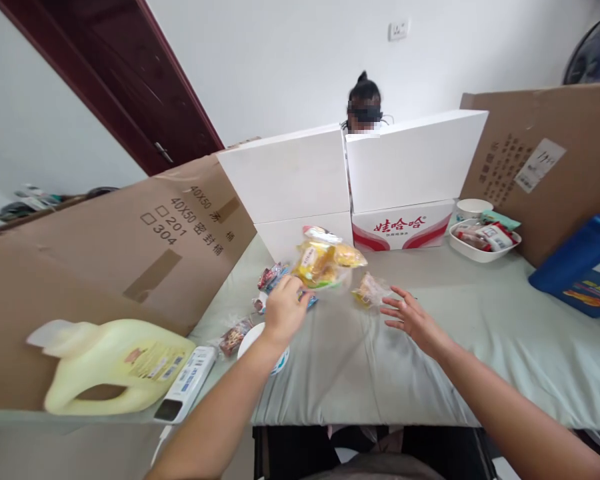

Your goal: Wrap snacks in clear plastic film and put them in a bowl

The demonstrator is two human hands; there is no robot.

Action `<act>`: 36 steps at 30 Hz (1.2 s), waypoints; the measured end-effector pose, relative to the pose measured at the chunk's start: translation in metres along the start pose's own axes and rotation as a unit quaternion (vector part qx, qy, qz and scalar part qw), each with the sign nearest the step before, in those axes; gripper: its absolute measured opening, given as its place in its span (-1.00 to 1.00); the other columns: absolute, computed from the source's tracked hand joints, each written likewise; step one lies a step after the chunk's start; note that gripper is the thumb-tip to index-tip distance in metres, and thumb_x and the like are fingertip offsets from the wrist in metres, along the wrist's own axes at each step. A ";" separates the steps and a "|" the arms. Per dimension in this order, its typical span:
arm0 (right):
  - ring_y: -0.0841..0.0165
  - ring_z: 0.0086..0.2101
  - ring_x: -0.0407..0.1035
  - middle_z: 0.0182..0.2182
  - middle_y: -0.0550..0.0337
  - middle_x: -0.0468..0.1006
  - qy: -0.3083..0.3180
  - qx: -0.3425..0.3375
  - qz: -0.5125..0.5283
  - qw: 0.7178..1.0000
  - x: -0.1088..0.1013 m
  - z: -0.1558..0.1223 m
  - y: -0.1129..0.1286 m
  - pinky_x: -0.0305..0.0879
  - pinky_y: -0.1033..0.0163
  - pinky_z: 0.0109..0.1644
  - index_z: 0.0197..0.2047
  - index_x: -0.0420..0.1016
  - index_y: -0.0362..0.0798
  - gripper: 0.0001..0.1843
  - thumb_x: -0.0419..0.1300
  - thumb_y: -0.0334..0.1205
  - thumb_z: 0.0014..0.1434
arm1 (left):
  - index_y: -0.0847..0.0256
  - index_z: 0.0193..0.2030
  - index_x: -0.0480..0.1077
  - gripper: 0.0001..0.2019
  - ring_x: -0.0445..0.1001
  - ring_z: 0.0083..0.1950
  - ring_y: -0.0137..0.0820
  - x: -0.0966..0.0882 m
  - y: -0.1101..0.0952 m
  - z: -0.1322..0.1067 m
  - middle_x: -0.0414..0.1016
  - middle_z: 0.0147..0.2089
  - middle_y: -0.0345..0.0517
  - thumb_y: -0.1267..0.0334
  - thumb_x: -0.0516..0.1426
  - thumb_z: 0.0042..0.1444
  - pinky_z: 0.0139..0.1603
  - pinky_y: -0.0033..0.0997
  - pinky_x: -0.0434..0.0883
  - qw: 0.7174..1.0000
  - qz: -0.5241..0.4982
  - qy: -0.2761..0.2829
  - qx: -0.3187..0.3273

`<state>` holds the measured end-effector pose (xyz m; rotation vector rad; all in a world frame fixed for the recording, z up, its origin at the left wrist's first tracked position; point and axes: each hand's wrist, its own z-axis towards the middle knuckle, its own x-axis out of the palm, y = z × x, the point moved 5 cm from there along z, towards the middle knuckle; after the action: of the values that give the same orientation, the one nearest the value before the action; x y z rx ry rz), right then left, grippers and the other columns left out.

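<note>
My left hand is closed in a pinch on the edge of a clear plastic bag that holds yellow and orange snack packets, lifted a little above the pale green table cloth. My right hand hovers open with fingers spread, just right of a small yellow wrapped snack lying on the cloth. Small red and blue snack packets lie beside my left hand, and another packet lies nearer the table's front left. A white bowl shows partly under my left wrist.
White boxes and tall cardboard sheets wall the table; a person sits behind the boxes. A white tray of packets and a paper cup stand back right. A blue box is right; a yellow jug left.
</note>
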<state>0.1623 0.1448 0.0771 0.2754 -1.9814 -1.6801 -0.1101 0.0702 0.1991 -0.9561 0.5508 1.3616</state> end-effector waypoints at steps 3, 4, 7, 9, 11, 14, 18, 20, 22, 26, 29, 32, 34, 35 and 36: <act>0.09 0.05 0.39 0.16 0.01 0.38 0.010 0.048 0.116 0.992 0.003 0.000 -0.007 0.34 -0.13 0.06 0.26 0.13 0.26 -0.19 0.13 0.41 0.03 | 0.12 -0.41 0.29 -0.85 0.46 -0.19 -0.29 0.027 -0.053 -0.030 0.44 -0.28 -0.14 0.40 0.20 0.05 -0.17 -0.33 0.42 0.995 -0.036 0.006 0.095; 0.08 0.04 0.40 0.14 0.03 0.42 0.008 0.050 0.128 0.991 0.001 -0.003 -0.008 0.36 -0.12 0.04 0.22 0.21 0.24 -0.20 0.14 0.43 0.00 | 0.12 -0.41 0.29 -0.85 0.46 -0.20 -0.28 0.036 -0.069 -0.041 0.44 -0.29 -0.12 0.41 0.19 0.05 -0.19 -0.31 0.43 0.991 -0.050 0.008 0.125; 0.07 0.00 0.42 0.05 0.08 0.51 -0.021 0.044 0.124 0.991 -0.017 -0.018 -0.012 0.40 -0.08 -0.01 0.08 0.37 0.18 -0.29 0.19 0.40 -0.04 | 0.12 -0.38 0.31 -0.88 0.47 -0.22 -0.25 0.061 -0.102 -0.070 0.44 -0.31 -0.07 0.40 0.17 0.08 -0.22 -0.24 0.47 0.980 -0.089 0.018 0.179; 0.06 -0.02 0.44 0.01 0.10 0.54 -0.049 0.045 0.118 0.991 -0.033 -0.030 -0.015 0.42 -0.08 -0.03 0.03 0.40 0.17 -0.37 0.22 0.33 -0.02 | 0.12 -0.31 0.34 -0.93 0.48 -0.19 -0.25 0.073 -0.113 -0.081 0.46 -0.27 -0.05 0.37 0.15 0.12 -0.21 -0.23 0.50 0.971 -0.119 0.030 0.207; 0.04 -0.01 0.43 0.00 0.11 0.55 -0.078 0.039 0.116 0.989 -0.050 -0.043 -0.016 0.42 -0.10 -0.02 0.02 0.42 0.16 -0.42 0.22 0.28 0.01 | 0.11 -0.16 0.35 -0.90 0.49 -0.10 -0.27 0.081 -0.115 -0.083 0.47 -0.14 -0.01 0.33 0.10 0.17 -0.12 -0.26 0.51 0.959 -0.161 0.032 0.230; 0.01 0.02 0.42 0.04 0.11 0.53 -0.136 0.012 0.108 0.985 -0.078 -0.058 -0.013 0.42 -0.14 -0.01 0.07 0.41 0.17 -0.41 0.22 0.24 0.02 | 0.15 0.03 0.29 -0.75 0.44 0.09 -0.28 0.091 -0.102 -0.064 0.40 0.05 0.08 0.34 -0.01 0.22 0.03 -0.28 0.48 0.960 -0.211 0.006 0.183; -0.04 0.03 0.40 0.06 0.09 0.51 -0.174 -0.013 0.093 0.980 -0.102 -0.069 -0.011 0.42 -0.18 -0.01 0.11 0.40 0.17 -0.38 0.19 0.25 0.04 | 0.13 0.27 0.16 -0.48 0.12 0.37 -0.04 0.133 -0.090 -0.016 0.12 0.35 0.14 0.35 0.05 0.14 0.30 0.07 0.22 0.983 -0.103 0.143 0.057; -0.04 0.05 0.39 0.09 0.08 0.49 -0.171 -0.016 0.093 0.981 -0.105 -0.071 -0.013 0.43 -0.18 0.00 0.11 0.40 0.17 -0.38 0.17 0.27 0.05 | -0.04 0.36 0.03 -0.33 -0.13 0.44 0.16 0.164 -0.091 -0.001 -0.18 0.49 0.02 0.19 0.14 0.11 0.29 0.31 0.09 0.952 -0.023 0.302 0.041; -0.05 0.06 0.38 0.11 0.07 0.47 -0.161 -0.012 0.089 0.983 -0.104 -0.071 -0.016 0.43 -0.18 0.00 0.13 0.40 0.17 -0.38 0.16 0.26 0.06 | -0.14 0.37 0.02 -0.30 -0.14 0.44 0.21 0.186 -0.094 0.006 -0.29 0.51 -0.03 0.05 0.17 0.09 0.24 0.33 0.13 0.917 0.017 0.397 0.038; -0.06 0.03 0.40 0.07 0.07 0.50 -0.151 -0.012 0.067 0.986 -0.100 -0.071 -0.027 0.44 -0.20 -0.03 0.14 0.39 0.20 -0.39 0.16 0.25 0.07 | -0.12 0.23 0.28 -0.52 0.25 0.29 -0.06 0.193 -0.095 0.023 0.06 0.41 -0.03 0.16 0.13 0.14 0.21 -0.07 0.30 0.909 0.025 0.413 0.058; -0.05 0.01 0.42 0.05 0.07 0.52 -0.136 -0.021 0.045 0.989 -0.096 -0.070 -0.033 0.43 -0.21 -0.03 0.17 0.36 0.24 -0.39 0.13 0.26 0.10 | -0.06 0.17 0.36 -0.59 0.39 0.15 -0.20 0.162 -0.077 0.048 0.27 0.23 -0.03 0.28 0.07 0.18 0.19 -0.24 0.32 0.925 0.038 0.373 0.062; -0.04 0.01 0.42 0.06 0.08 0.51 -0.117 -0.014 0.048 0.992 -0.088 -0.066 -0.035 0.43 -0.17 -0.02 0.17 0.35 0.23 -0.38 0.17 0.24 0.08 | 0.00 0.28 0.23 -0.54 0.29 0.22 -0.13 0.106 -0.031 0.080 0.16 0.28 0.02 0.31 -0.05 0.25 0.26 -0.13 0.24 0.953 0.073 0.291 0.026; -0.03 0.02 0.41 0.06 0.06 0.51 -0.111 0.004 0.068 0.992 -0.080 -0.061 -0.035 0.43 -0.14 -0.03 0.16 0.35 0.21 -0.34 0.22 0.25 0.03 | 0.08 0.32 0.16 -0.51 0.23 0.26 -0.01 0.070 0.010 0.093 0.08 0.32 0.11 0.33 -0.06 0.24 0.26 0.00 0.22 0.964 0.106 0.243 -0.015; -0.03 0.02 0.41 0.05 0.06 0.52 -0.112 0.012 0.081 0.990 -0.075 -0.059 -0.034 0.43 -0.13 -0.03 0.16 0.35 0.19 -0.32 0.24 0.24 0.00 | 0.03 0.32 0.16 -0.50 0.24 0.25 0.00 0.055 0.033 0.095 0.08 0.33 0.07 0.32 -0.04 0.23 0.24 -0.01 0.24 0.965 0.143 0.215 -0.051; -0.02 0.01 0.41 0.04 0.05 0.52 -0.113 0.019 0.093 0.989 -0.071 -0.056 -0.034 0.43 -0.12 -0.04 0.15 0.36 0.18 -0.31 0.27 0.24 -0.03 | -0.02 0.34 0.13 -0.48 0.24 0.26 0.01 0.045 0.055 0.094 0.09 0.34 0.04 0.30 -0.02 0.23 0.22 -0.01 0.26 0.959 0.177 0.203 -0.084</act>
<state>0.2442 0.1232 0.0310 -0.0893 -2.1305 -1.6136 -0.1733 0.1693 0.1993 -1.3358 0.9644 1.5540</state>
